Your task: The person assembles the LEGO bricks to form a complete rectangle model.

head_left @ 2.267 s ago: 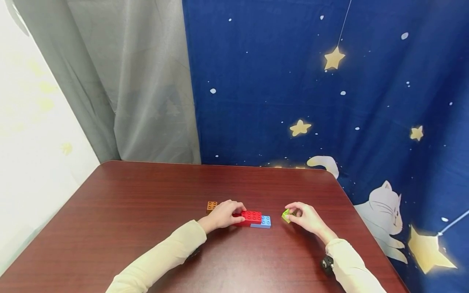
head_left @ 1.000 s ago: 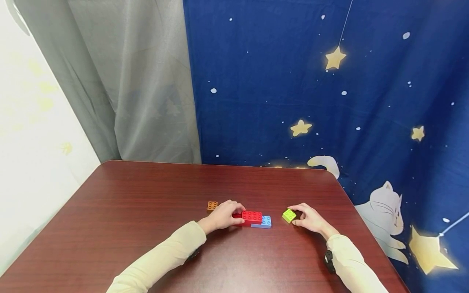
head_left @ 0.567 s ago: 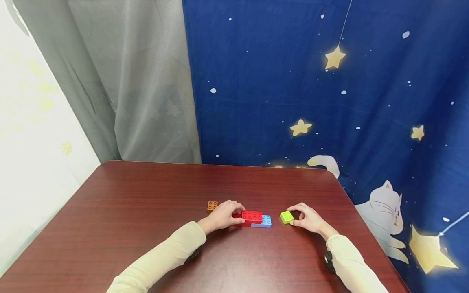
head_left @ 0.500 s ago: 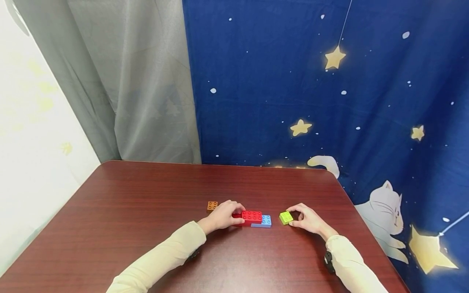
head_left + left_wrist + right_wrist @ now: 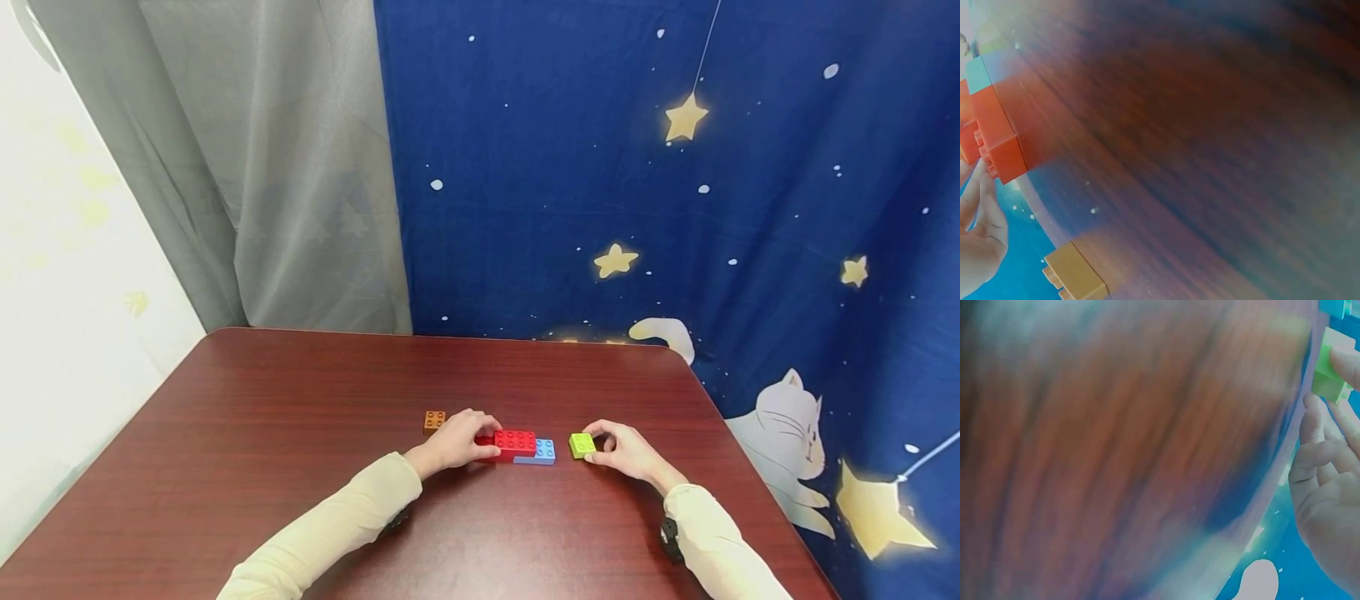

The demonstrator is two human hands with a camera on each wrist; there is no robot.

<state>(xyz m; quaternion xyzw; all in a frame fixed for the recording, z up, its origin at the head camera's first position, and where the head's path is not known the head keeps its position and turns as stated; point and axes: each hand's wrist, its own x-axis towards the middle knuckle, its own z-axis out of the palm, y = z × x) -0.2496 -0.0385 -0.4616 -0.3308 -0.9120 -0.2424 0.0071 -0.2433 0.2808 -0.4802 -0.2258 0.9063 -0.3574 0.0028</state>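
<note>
A small build of toy building bricks lies on the table: an upper red brick (image 5: 515,442) spans a blue brick (image 5: 546,452) on the right and a lower red brick (image 5: 1000,131) on the left. My left hand (image 5: 457,439) grips the build's left end, partly covering the lower red brick. Just right of the blue brick, a gap apart, is a lime green brick (image 5: 582,445) with its studs up. Thumb and fingers of my right hand (image 5: 630,450) pinch it from the right. The right wrist view also shows this green brick (image 5: 1327,375) between thumb and fingertips.
Behind my left hand stands a brown brick (image 5: 434,421) with studs up, close to the knuckles. The dark red wooden table (image 5: 315,392) ends at a grey curtain (image 5: 322,208) and a blue starry curtain (image 5: 525,167).
My right hand has slid the green brick left toward the blue brick and turned it to lie squarer with the build. My left hand and the red and blue bricks have stayed put.
</note>
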